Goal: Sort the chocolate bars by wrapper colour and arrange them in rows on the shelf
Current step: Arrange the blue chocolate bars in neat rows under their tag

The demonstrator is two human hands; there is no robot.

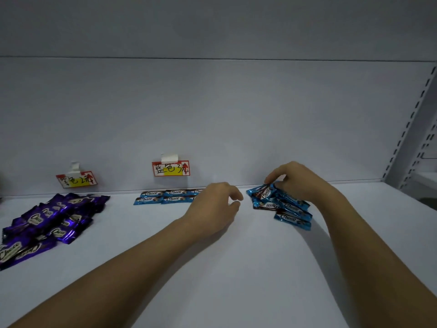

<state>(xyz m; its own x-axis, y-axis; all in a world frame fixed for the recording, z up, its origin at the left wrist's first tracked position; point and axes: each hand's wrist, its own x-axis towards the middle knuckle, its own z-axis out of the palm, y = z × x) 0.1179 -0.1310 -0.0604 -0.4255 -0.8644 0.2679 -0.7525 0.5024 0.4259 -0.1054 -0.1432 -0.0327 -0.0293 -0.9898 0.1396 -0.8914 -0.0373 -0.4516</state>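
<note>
So far left there's a purple heap point(47, 223) of bars just dumped on the white shelf point(236, 268), pointing every which way, under a handwritten price tag point(76, 179), so I'd say none of that colour is lined up yet. Moving along, under the second tag point(171, 168) there are two short blue rows point(169, 196) started along the back wall, bars lying flat with their long axis running left-right, end to end. The left hand point(217, 204) hangs just past the right end of those rows, fingers loosely curled, holding nothing. Then the loose blue pile point(281, 205), still a jumble, most bars slanting diagonally. The right hand point(293, 178) is pinching the top bar point(263, 192) of that pile, which tilts up toward the back. My guess: maybe a third done, blue half-sorted, purple untouched.
</note>
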